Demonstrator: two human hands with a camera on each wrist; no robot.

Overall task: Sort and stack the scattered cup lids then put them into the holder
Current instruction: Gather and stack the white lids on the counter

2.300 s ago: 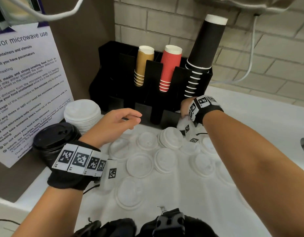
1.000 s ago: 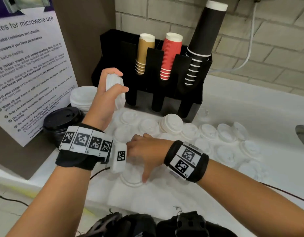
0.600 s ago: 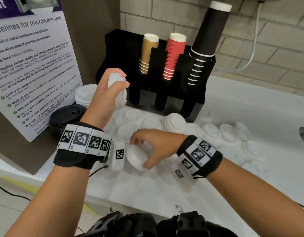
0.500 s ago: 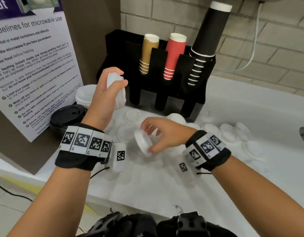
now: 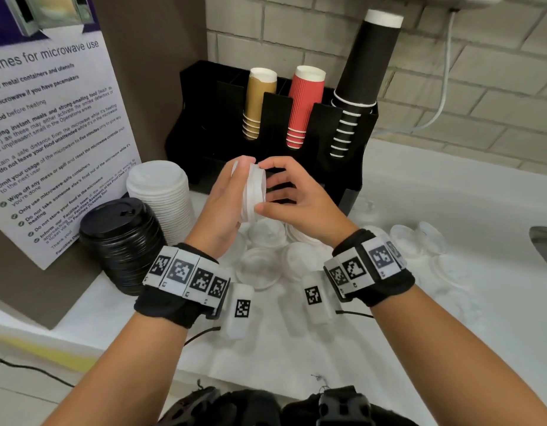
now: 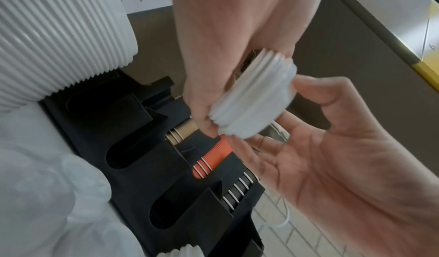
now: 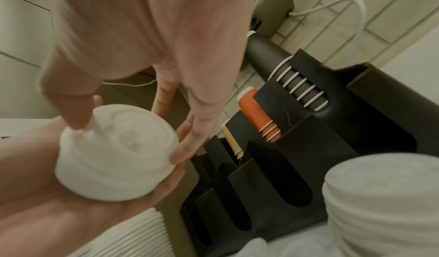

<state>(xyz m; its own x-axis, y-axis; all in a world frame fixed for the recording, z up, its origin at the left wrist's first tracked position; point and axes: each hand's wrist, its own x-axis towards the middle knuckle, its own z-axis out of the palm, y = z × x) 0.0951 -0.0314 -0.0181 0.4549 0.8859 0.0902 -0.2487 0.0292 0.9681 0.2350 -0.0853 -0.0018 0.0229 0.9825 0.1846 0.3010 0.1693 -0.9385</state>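
Note:
My left hand (image 5: 232, 192) grips a short stack of white lids (image 5: 250, 195), held on edge above the counter. My right hand (image 5: 275, 189) pinches the outermost lid between thumb and index finger and sets it against that stack. The lid stack (image 6: 254, 99) shows several ribbed rims in the left wrist view. In the right wrist view the lid stack (image 7: 116, 152) lies in my left palm with my right thumb on its top. More loose white lids (image 5: 260, 265) are scattered below my hands. The black holder (image 5: 272, 112) stands behind them.
A tall stack of white lids (image 5: 158, 195) and a stack of black lids (image 5: 121, 241) stand at the left by a microwave notice (image 5: 51, 133). The holder carries tan, red and black cups (image 5: 306, 103). A sink edge (image 5: 545, 247) is at the right.
My right hand picked a lid off the counter and carried it up to the stack in my left hand. The left hand has held its stack raised for about a second.

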